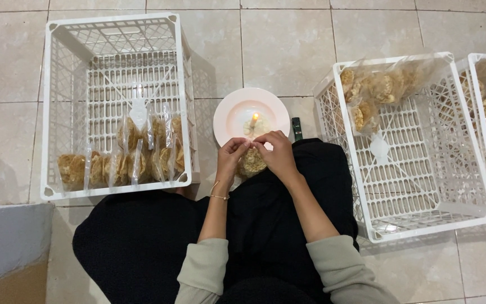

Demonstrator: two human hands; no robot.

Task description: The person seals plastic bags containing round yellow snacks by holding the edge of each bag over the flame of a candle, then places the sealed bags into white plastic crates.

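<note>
You are at the sealing step: both hands hold the mouth of a clear plastic bag of crackers (252, 162) just in front of a lit candle (254, 119) that stands on a pale pink round plate (229, 115) on the tiled floor (288, 45). The bag rests on your lap, over the black fabric, touching both hands. Your left hand (232, 155) pinches the left part of the bag's upper edge between thumb and forefinger; your right hand (277, 152) pinches the right part likewise, fingers pressed together on the film. The edge sits near the flame, but whether it touches cannot be told.

Judged from this, the next move calls for a steady, taut edge held level at the flame, with fingers kept back from the heat, since thin film melts quickly.

Materials: the crackers are round, golden-brown and rough-surfaced; the bag is thin and glossy. The left crate (57, 112) is rigid white plastic lattice and holds a row of filled packets (125, 163) upright. The right crate (423, 225), same build, holds open loose bags of crackers (367, 95) at its far end. A small dark lighter-like object (297, 128) lies beside the plate
</note>
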